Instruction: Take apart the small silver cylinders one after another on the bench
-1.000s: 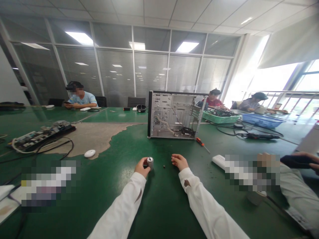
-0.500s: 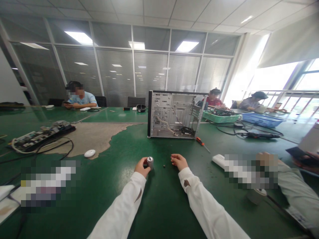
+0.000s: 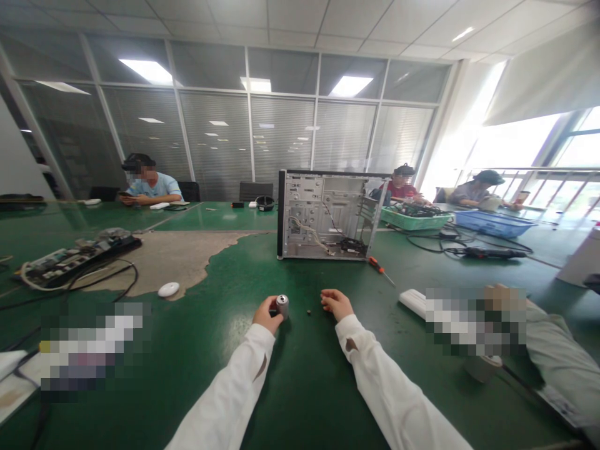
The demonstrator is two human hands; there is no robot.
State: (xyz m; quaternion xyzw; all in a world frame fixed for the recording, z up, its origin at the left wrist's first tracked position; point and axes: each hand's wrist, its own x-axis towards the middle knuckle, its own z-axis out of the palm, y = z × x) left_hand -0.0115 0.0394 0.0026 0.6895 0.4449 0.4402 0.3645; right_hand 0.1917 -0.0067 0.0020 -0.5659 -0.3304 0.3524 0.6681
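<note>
One silver-grey cylinder [image 3: 282, 307], upright, seemingly resting on the green table [image 3: 229, 387], in front of the open computer case [image 3: 335, 212]. Clamped at the side by the left hand [image 3: 267, 317], with thumb near and fingers curled beyond, top face in plain view. Off to the right, right hand [image 3: 338, 305] with fingers loosely bent, apart from the thumb, nothing visible between. Amid both hands, a tiny dark piece [image 3: 308, 312] on the tabletop, too small to identify. Cylinder probably stiff and smooth-walled, a little slippery; weight hard to judge by eye. Best gripped around mid-wall, thumb opposite fingers. Tiny piece likely light, easily flicked away; best pinched with fingertips.
</note>
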